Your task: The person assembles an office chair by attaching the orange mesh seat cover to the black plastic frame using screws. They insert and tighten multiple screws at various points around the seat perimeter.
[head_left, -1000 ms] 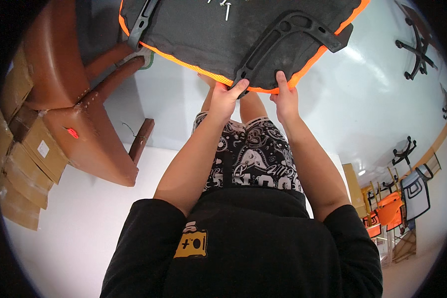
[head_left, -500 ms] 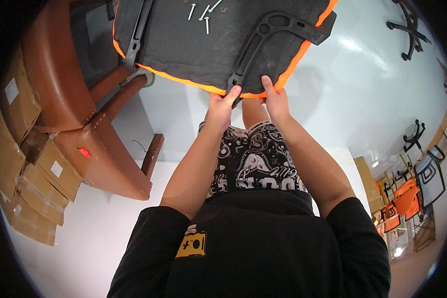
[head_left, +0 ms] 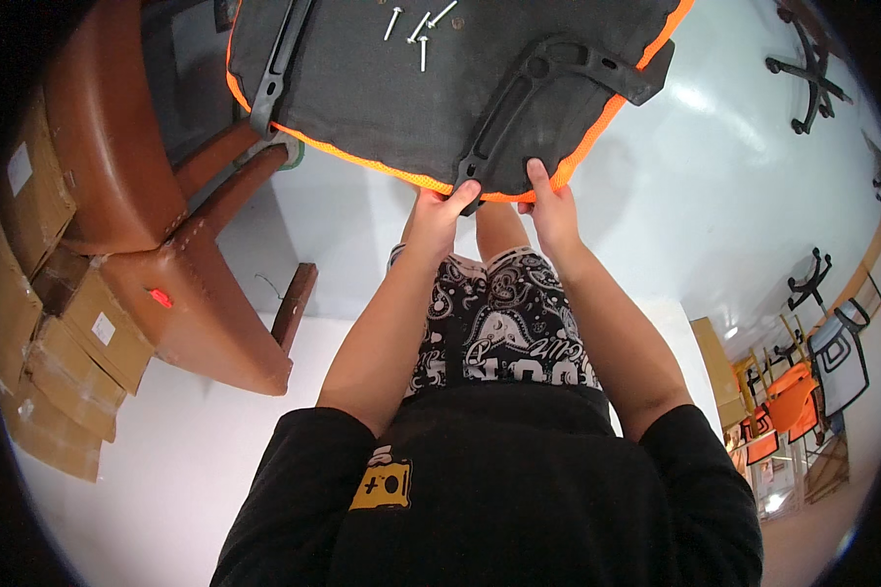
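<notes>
Both hands grip the near edge of a chair seat (head_left: 382, 117), its black underside up and an orange mesh rim around it. My left hand (head_left: 439, 217) is closed on the edge, the thumb by the end of a black armrest bracket (head_left: 504, 112). A little to the right, my right hand (head_left: 552, 207) is closed on the same edge near the corner, thumb on top. A second black bracket (head_left: 282, 68) lies along the seat's left side. Several silver bolts (head_left: 423, 54) lie loose on the underside. The seat's far part is cut off by the picture's top.
A brown leather chair (head_left: 181, 303) with wooden legs and a small red object (head_left: 161, 298) on it stands at left, beside stacked cardboard boxes (head_left: 78, 342). Black chair bases (head_left: 809, 70) lie on the floor at right. Orange chair parts (head_left: 791, 401) and a grey mesh backrest (head_left: 839, 354) are farther right.
The seat has shifted slightly right and nearer in the picture, with the brackets and bolts on it. Both hands keep their hold on its edge.
</notes>
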Motion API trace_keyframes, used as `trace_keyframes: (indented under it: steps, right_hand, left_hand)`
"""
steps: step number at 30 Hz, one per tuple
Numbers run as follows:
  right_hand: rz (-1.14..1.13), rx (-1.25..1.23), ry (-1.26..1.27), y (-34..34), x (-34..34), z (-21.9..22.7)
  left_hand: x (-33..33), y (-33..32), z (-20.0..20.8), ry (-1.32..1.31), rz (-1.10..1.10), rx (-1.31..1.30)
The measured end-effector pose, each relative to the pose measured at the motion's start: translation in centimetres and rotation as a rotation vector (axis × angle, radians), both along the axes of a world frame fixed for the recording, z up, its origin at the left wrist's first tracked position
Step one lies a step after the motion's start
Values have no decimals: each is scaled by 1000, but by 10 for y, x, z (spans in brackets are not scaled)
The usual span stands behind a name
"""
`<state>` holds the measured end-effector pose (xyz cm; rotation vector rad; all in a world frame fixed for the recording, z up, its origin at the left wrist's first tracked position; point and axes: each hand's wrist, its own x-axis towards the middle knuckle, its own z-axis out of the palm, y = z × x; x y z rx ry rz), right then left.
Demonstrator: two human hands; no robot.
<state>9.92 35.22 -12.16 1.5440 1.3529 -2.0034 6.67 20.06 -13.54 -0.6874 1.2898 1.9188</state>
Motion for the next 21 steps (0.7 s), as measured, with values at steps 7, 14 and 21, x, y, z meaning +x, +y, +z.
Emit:
trace_keyframes:
  steps: [7,14,21]
  right_hand:
    - [-29,-26,20,-3,2,2]
    - [326,-173,-105,33,13,0]
    - [-145,17,52,99,-34,8]
  left_hand:
    - [-5,-9,2,-217,-15,33]
    - [-5,-4,5,-190,3,80]
    - [-7,-13,13,-212,18,137]
